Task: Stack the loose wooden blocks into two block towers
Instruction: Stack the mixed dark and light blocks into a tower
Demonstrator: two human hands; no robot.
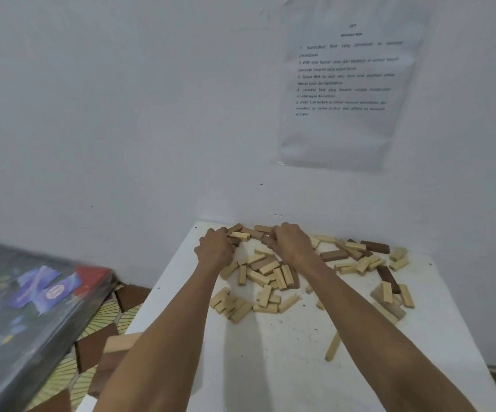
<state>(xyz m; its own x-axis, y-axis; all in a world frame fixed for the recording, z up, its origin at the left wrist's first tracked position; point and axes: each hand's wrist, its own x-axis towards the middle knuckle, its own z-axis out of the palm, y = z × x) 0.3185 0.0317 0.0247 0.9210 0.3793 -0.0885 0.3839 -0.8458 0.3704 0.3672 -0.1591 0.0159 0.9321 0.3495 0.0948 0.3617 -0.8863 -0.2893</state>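
Observation:
Several loose wooden blocks (pixel 267 272), pale and dark brown, lie scattered over the far half of a white table (pixel 270 352). A small heap of blocks (pixel 248 233) sits at the far edge against the wall. My left hand (pixel 215 246) curls its fingers on dark blocks at the heap's left side. At the heap's right side, my right hand (pixel 289 239) grips blocks with curled fingers. Which blocks each hand holds is partly hidden. No tower stands on the table.
A single pale block (pixel 332 346) lies alone near the table's middle right. A white wall with a printed sheet (pixel 344 84) rises behind the table. Left of the table are a dark wrapped mattress (pixel 26 307), patterned floor and a wooden piece (pixel 115 349).

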